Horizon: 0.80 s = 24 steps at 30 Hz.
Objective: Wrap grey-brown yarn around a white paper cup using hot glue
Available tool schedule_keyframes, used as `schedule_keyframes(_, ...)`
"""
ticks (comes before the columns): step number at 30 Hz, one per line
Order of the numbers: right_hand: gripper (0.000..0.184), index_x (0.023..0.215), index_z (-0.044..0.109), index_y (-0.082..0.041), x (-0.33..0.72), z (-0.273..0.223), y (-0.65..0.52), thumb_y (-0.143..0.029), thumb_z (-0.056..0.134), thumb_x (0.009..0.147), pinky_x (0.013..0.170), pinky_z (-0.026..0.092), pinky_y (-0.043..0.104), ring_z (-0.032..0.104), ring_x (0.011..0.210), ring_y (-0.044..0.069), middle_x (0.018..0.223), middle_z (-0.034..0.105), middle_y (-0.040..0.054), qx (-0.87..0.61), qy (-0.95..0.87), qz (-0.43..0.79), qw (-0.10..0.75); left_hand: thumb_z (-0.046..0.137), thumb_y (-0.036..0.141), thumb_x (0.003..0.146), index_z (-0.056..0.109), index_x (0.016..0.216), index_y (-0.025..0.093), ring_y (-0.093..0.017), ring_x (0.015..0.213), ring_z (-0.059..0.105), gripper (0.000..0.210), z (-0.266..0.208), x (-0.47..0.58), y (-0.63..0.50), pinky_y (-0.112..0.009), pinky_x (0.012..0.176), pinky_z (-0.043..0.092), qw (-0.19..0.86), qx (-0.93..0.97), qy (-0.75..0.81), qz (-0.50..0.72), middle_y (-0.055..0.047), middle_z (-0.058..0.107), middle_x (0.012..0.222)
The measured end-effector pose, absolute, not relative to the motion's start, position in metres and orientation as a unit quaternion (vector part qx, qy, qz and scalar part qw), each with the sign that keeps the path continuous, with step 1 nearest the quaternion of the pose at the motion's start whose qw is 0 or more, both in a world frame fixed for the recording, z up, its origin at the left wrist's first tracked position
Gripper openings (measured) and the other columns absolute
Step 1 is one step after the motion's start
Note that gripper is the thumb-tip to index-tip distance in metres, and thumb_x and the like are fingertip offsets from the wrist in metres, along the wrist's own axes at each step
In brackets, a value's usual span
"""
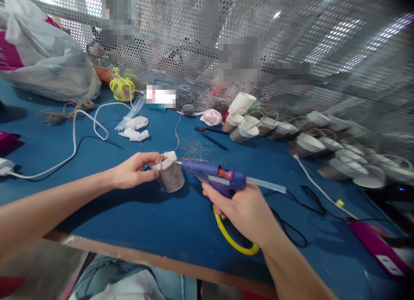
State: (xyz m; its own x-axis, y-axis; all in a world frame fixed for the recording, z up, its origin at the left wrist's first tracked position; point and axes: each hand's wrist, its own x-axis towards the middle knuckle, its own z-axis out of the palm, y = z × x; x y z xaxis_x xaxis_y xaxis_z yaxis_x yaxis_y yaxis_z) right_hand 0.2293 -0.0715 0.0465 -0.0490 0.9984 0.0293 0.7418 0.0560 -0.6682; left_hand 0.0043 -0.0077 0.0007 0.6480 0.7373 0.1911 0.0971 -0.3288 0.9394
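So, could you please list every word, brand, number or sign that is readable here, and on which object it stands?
No text can be read with certainty.
Blue glue gun: its pale label is too small and blurred.
Plastic bag: white marks on its magenta part, unreadable.
Bright rectangle by the mesh: pixelated, nothing legible.

"What did we have in front of us?"
"We faced a grey perforated screen (194, 45), standing behind the blue tabletop (113, 213)."
"And the light?"
"We saw brightness through the holes at upper left, and white streaks (381, 30) at upper right."
"Below us?"
"We made out the table's brown front edge (145, 257) and, at lower left, grey floor (35, 261)."
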Motion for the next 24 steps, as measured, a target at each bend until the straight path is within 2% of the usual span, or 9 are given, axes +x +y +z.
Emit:
schedule_keyframes(4,0.027,0.051,0.051,-0.02,0.229,0.0478,-0.0726,-0.036,0.052,0.073,0.042,0.045,0.023,0.058,0.042,0.014,0.043,0.059,0.0005,-0.639,-0.682,0.252,0.251,0.046,0.021,0.074,0.035,0.061,0.016,-0.012,0.072,0.04,0.018,0.0014,0.0045,-0.008,-0.025,0.068,0.033,0.501,0.755,0.281,0.316,0.002,0.043,0.067)
schedule_keyframes(9,0.026,0.053,0.052,-0.019,0.2296,0.0473,-0.0707,-0.036,0.053,0.073,0.045,0.047,0.024,0.057,0.04,0.014,0.04,0.056,-0.001,-0.651,-0.672,0.239,0.26,0.046,0.021,0.074,0.036,0.062,0.016,-0.012,0.07,0.04,0.017,0.0016,0.0056,-0.0077,-0.024,0.066,0.033,0.504,0.755,0.279,0.314,0.001,0.046,0.07)
schedule_keyframes(15,0.029,0.049,0.049,-0.021,0.2279,0.0486,-0.0736,-0.038,0.053,0.073,0.04,0.043,0.023,0.057,0.041,0.014,0.041,0.057,-0.0007,-0.653,-0.673,0.25,0.241,0.047,0.021,0.074,0.036,0.061,0.016,-0.012,0.068,0.039,0.017,0.0012,0.0053,-0.0072,-0.023,0.065,0.033,0.492,0.757,0.293,0.316,0.003,0.041,0.064)
schedule_keyframes(19,0.029,0.05,0.051,-0.02,0.2282,0.0479,-0.0736,-0.038,0.052,0.073,0.044,0.045,0.023,0.056,0.04,0.013,0.041,0.056,-0.0015,-0.649,-0.682,0.227,0.25,0.046,0.022,0.074,0.037,0.062,0.016,-0.012,0.069,0.04,0.017,0.0014,0.0049,-0.0075,-0.024,0.065,0.034,0.493,0.757,0.293,0.313,0.002,0.043,0.066)
schedule_keyframes(24,0.03,0.049,0.05,-0.021,0.228,0.0464,-0.0747,-0.038,0.05,0.073,0.046,0.045,0.025,0.056,0.042,0.014,0.042,0.057,-0.001,-0.637,-0.714,0.192,0.218,0.047,0.023,0.074,0.037,0.062,0.016,-0.012,0.072,0.042,0.017,0.0019,0.0052,-0.0078,-0.024,0.068,0.035,0.485,0.759,0.303,0.312,0.001,0.044,0.067)
